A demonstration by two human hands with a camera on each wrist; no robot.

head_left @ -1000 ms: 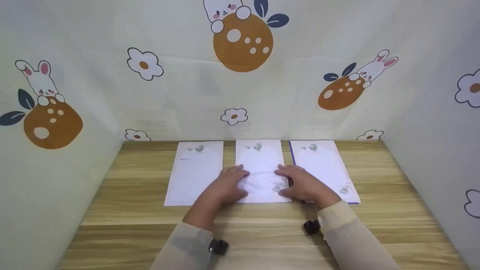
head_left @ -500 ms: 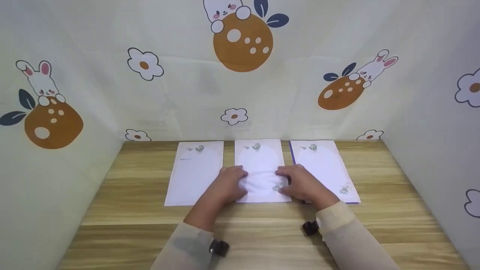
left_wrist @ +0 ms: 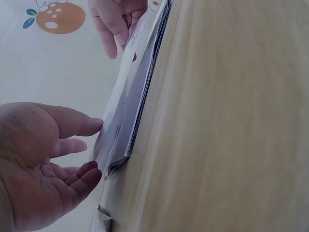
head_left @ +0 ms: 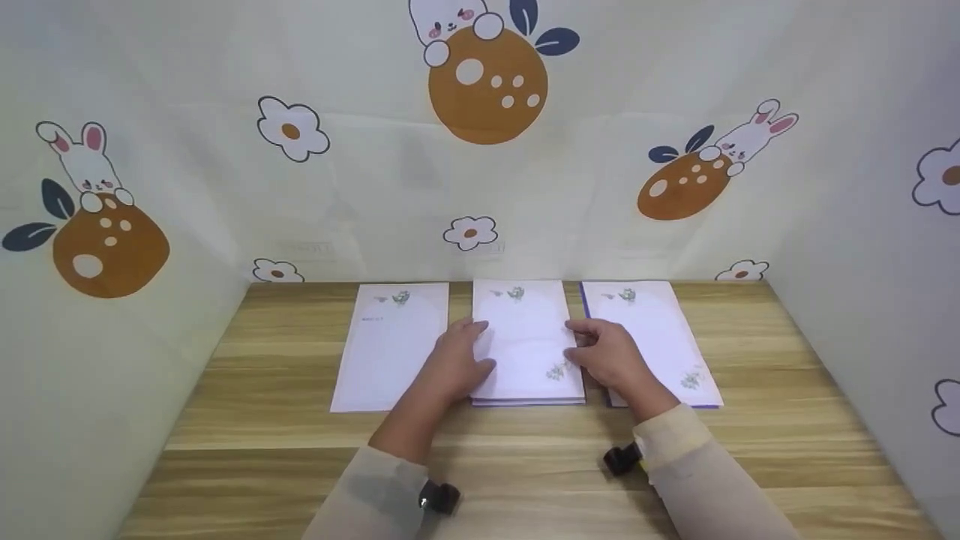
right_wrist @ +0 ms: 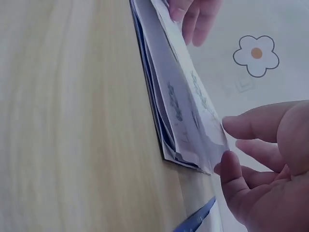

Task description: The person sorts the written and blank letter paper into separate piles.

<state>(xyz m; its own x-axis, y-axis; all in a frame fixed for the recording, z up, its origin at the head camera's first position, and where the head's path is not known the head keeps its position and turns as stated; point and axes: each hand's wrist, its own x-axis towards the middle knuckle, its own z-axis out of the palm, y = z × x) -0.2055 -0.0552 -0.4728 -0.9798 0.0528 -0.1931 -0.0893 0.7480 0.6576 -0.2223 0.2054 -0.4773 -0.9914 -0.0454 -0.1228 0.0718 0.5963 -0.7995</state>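
My left hand [head_left: 454, 360] and right hand [head_left: 611, 356] hold the top sheet of paper [head_left: 525, 322] by its two long sides. It is white, with small green plant prints at two corners. Beneath it lies a stack of paper [head_left: 529, 403] with a dark purple-blue bottom edge. Seen in the right wrist view, the sheet [right_wrist: 200, 104] stands apart from the stack [right_wrist: 169, 116], leaving a narrow gap. Thumb and fingers of the left hand [left_wrist: 43, 159] are at one edge in the left wrist view; those of the right hand [right_wrist: 270, 159] are at the opposite edge.
To the left lies a white sheet [head_left: 394, 345] with a short printed line. A similar purple-edged stack [head_left: 641, 330] lies to the right, partly under the right hand. The wood-grain table [head_left: 525, 472] meets a printed cloth wall [head_left: 375, 195] behind. Black cameras hang at both cuffs.
Earlier the hands pressed in on the middle paper, wrinkling it. Now the sheet is smoother, its near edge raised off the stack, and the right hand has shifted slightly outward.
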